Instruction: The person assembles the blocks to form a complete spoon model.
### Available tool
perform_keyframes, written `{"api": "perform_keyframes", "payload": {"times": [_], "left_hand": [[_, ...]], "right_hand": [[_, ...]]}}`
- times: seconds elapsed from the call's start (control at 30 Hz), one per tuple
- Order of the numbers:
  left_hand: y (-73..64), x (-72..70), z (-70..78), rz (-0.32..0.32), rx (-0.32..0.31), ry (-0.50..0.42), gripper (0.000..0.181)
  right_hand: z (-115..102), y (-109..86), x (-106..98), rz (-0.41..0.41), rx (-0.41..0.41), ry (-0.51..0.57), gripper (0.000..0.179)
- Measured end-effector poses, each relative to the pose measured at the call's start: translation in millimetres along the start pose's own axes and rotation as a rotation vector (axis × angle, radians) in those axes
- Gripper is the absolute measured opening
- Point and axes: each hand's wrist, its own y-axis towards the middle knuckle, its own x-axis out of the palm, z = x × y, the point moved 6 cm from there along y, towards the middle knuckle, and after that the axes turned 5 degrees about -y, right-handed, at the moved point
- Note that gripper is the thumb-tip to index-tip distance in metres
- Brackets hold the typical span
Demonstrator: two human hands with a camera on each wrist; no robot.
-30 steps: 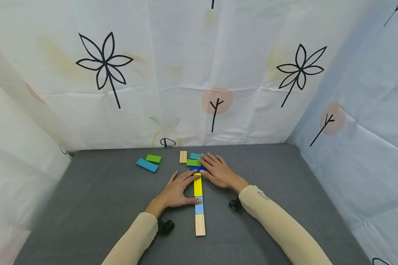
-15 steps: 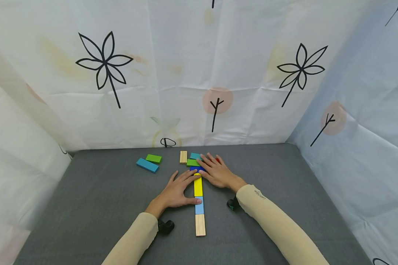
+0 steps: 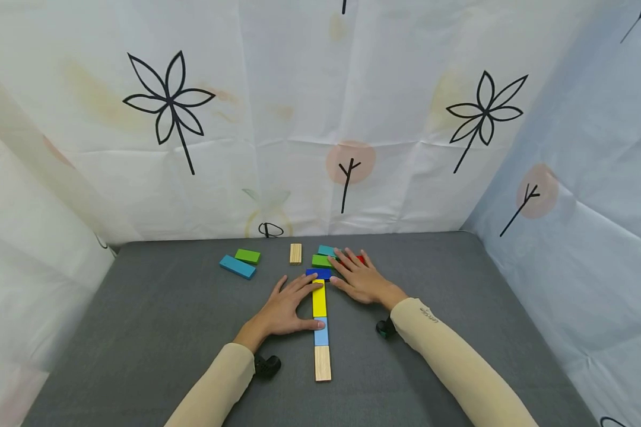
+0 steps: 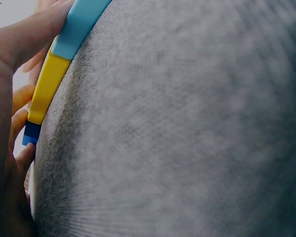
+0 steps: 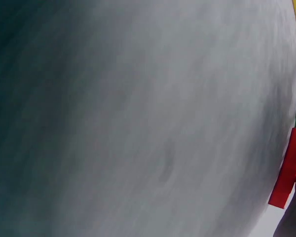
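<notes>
One bare left hand (image 3: 284,311) is coming in from the lower left of the frame, its grip spread wide and closing round nothing; the thumb tip is resting on a flat light blue rectangular block (image 3: 321,337), and the fingertips are touching a yellow rectangular block (image 3: 319,304) and a dark blue rectangular block (image 3: 324,273). These are forming a line at lower centre: a pale wood-grained rectangular block (image 3: 323,364) is lying at its bottom end, light blue and yellow are following end to end, and dark blue is lying crosswise on top.

The bare right hand (image 3: 367,286) is lying right of centre, its grip also spread, fingers straight and covering the right ends of a teal block (image 3: 326,251) and a green block (image 3: 321,261). A red rectangular block (image 5: 287,170) is showing beside it at the lower right of the right wrist view.

At upper centre a short wood-grained block (image 3: 295,254) is lying on the grey table (image 3: 155,344); farther left, a bright green block (image 3: 247,256) is lying just above a slanting medium-blue block (image 3: 237,267).
</notes>
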Motion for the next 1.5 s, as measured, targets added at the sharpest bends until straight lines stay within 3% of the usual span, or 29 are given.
{"api": "perform_keyframes", "payload": {"times": [0.47,0.77,0.93,1.17,1.5], "left_hand": [[1.0,2.2,-2.6,-0.017,-0.022,0.012,0.092],[-0.2,0.1,-1.1,0.001,-0.005,0.006,0.091],[0.0,-0.5,-0.5,0.002,-0.002,0.005,0.091],[0.5,-0.4,0.0,-0.004,-0.009,0.008,0.092],[-0.1,1.1,-0.2,-0.004,-0.008,0.018,0.094]], "right_hand": [[76,-51.3,-6,-0.001,0.203,0.074,0.069],[105,-71.6,-8,0.018,0.276,0.065,0.075],[87,-69.1,-17,0.120,0.226,0.071,0.073],[31,-54.7,-20,0.207,0.106,0.112,0.070],[-31,-39.3,-2,0.093,-0.010,0.191,0.075]]}}
